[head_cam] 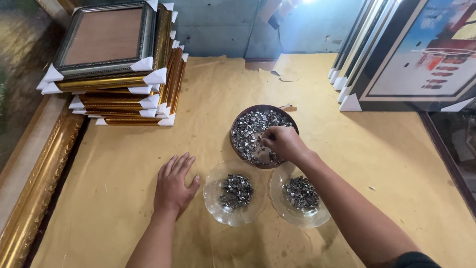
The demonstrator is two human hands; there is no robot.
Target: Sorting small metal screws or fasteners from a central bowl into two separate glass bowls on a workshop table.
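Right hand (282,143) reached into the dark round bowl (238,124) of small metal clips (253,130), fingers pinched together among them; whether it gripped any, could not tell. Left hand (173,186) lay flat, fingers spread, on the brown paper table cover (114,198), at nine o'clock of the left glass dish (210,206). Right glass dish (322,218) sat at six o'clock of the bowl. Stacked picture frames (119,69) stood at ten o'clock.

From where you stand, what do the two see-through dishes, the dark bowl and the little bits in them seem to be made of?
Dishes: probably clear glass, since the table shows through their wavy rims. Dark bowl: brown, maybe wood or plastic; I cannot tell. Bits: likely metal, being grey and glinting. The right hand is picking at them.
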